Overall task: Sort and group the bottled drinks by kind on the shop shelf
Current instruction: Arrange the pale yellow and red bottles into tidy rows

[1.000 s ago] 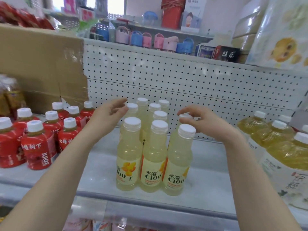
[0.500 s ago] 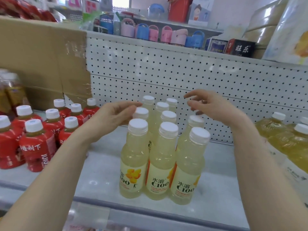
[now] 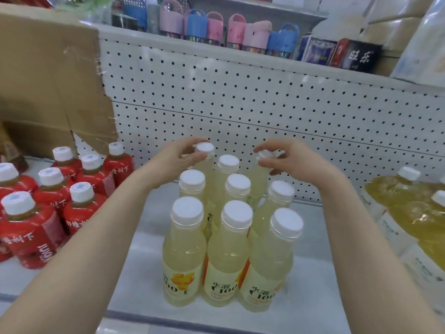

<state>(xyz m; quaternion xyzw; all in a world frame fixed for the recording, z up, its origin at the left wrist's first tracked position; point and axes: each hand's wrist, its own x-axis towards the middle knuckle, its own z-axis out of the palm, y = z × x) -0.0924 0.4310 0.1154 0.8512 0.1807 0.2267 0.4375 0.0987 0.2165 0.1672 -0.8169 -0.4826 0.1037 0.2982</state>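
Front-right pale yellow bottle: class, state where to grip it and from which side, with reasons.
Probably best to grip the front-right bottle at its narrow neck just under the white cap, coming from the right or front. It stands upright, its left side sits against the middle bottle, and the shelf to its right is bare.

The lemon bottles [image 3: 227, 251] were pale, cloudy yellow with white caps [image 3: 237, 214]. Their labels [image 3: 220, 288] were light yellow with orange fruit prints and dark lettering. The red bottles [image 3: 29, 237] had red wraps with white characters. The big bottles [image 3: 409, 213] were golden yellow and white-capped. The pegboard [image 3: 265, 104] was white with a regular grid of dark holes. The box [image 3: 48, 80] was brown, the cups [image 3: 197, 27] pink and blue.
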